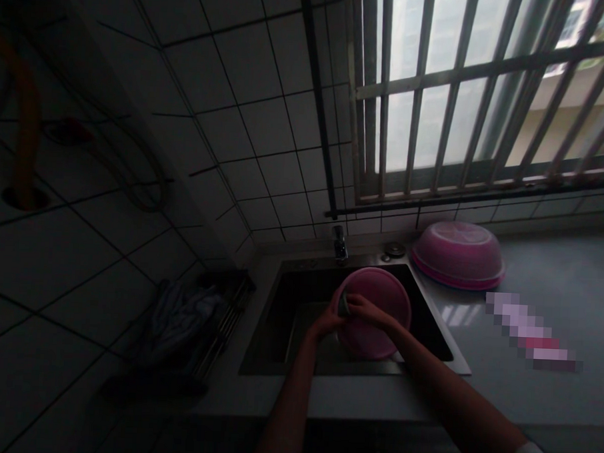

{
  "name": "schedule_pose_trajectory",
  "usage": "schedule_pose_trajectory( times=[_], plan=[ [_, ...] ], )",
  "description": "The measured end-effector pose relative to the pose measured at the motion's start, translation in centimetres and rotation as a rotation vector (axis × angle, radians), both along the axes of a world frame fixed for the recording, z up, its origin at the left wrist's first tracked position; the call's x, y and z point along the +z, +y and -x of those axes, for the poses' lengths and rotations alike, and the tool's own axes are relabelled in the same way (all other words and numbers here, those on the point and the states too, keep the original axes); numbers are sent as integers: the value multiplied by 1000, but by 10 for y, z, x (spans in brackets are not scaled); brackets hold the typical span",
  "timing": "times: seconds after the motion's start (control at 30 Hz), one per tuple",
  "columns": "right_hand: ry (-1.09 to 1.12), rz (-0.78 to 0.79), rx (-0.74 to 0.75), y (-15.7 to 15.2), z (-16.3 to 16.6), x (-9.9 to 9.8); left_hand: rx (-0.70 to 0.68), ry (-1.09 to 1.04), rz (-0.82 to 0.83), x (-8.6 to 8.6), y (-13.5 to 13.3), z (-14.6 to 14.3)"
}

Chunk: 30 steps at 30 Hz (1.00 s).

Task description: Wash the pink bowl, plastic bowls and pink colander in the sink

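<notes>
A pink plastic basin (379,290) is tilted inside the sink (272,319). At its left rim, my left hand (324,322) is closed around the edge, with the fingers partly hidden. Just inside that rim, my right hand (362,308) is pinched on a small greenish scrubbing pad (343,304) and presses it to the basin's wall. Both hands are close together, nearly touching. Dim light hides fine detail.
A faucet (339,243) stands behind the sink, with a drain strainer (394,249) to its right. Upturned pink basins (458,255) lie on the right counter near a blurred-out item (530,333). A dark rack with cloth (188,315) sits left. Window bars (453,79) are above.
</notes>
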State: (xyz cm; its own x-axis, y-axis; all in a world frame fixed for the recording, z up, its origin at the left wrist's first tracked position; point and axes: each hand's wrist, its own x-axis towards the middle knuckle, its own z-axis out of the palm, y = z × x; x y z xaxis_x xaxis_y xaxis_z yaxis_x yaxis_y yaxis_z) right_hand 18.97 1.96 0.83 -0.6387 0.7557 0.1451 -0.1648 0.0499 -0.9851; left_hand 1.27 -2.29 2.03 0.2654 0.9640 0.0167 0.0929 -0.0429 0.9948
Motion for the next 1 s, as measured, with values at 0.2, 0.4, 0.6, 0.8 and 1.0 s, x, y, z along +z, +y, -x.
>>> schedule_pose_trajectory(
  times=[0.2, 0.4, 0.6, 0.8, 1.0],
  plan=[
    [73, -25, -386, 16, -12, 1, -12, 17, -74, 7, -3, -3],
    [34, -62, -359, 21, -15, -4, -53, 56, -100, 13, -5, -5],
    [-90, -114, -147, 11, -5, -14, -71, 58, -137, 13, -5, -2],
    [6, -123, -504, 27, -18, -5, -68, 32, -124, 13, -5, -6],
    [-94, -47, -105, 7, -1, -18, -67, 57, -90, 8, -5, -1]
  ],
)
